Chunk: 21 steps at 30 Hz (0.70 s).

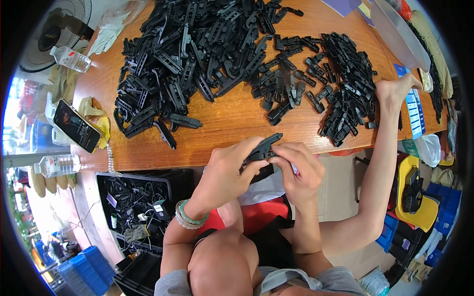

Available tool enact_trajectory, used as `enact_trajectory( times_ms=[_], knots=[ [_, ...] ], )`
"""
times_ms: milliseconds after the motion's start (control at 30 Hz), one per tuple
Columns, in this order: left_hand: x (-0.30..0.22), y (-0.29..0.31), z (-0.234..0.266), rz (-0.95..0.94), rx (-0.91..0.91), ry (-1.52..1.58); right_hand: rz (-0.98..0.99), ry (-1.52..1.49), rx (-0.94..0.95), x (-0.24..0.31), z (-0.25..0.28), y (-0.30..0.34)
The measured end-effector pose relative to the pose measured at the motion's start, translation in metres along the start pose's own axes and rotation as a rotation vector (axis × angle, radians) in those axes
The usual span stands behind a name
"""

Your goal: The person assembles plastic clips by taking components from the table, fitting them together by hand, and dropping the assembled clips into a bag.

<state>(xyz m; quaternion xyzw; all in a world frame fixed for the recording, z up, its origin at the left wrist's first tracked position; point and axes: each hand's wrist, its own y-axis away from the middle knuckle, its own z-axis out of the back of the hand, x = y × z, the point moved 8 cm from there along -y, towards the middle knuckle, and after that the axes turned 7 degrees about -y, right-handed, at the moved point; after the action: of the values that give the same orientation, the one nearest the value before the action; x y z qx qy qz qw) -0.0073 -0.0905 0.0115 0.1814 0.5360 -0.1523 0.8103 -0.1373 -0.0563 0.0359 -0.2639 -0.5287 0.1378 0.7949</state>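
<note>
Just off the table's front edge, my left hand (228, 170) and my right hand (299, 170) meet around a black plastic clip-like part (265, 146). The left thumb and fingers grip its body. Against its right end, the right thumb and forefinger are pinched close together. Any smaller piece between those right fingertips is too hidden to name. Beyond my hands, a big heap of long black plastic parts (197, 54) covers the far left and middle of the wooden table (217, 123). Shorter black parts (345, 89) are piled at the right, with looser ones between the piles.
A phone (76, 126) leans at the table's left edge, near a plastic bottle (71, 59). A bare foot (395, 91) rests on the table at right. Under the table stands a black crate (136, 212) of parts and cables. A yellow stool (417, 195) stands right.
</note>
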Motion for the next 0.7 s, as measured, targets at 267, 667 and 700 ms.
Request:
enact_trajectory(
  times_ms=[267, 667, 700],
  knots=[
    [-0.012, 0.004, -0.012, -0.349, -0.1, -0.274, -0.313, -0.408, -0.084, -0.034, 0.006, 0.021],
    [-0.028, 0.013, -0.017, -0.53, -0.138, -0.37, -0.464, -0.689, -0.024, -0.045, 0.005, 0.019],
    [-0.028, 0.013, -0.02, -0.531, -0.14, -0.369, -0.463, -0.688, -0.023, -0.045, 0.005, 0.02]
  ],
)
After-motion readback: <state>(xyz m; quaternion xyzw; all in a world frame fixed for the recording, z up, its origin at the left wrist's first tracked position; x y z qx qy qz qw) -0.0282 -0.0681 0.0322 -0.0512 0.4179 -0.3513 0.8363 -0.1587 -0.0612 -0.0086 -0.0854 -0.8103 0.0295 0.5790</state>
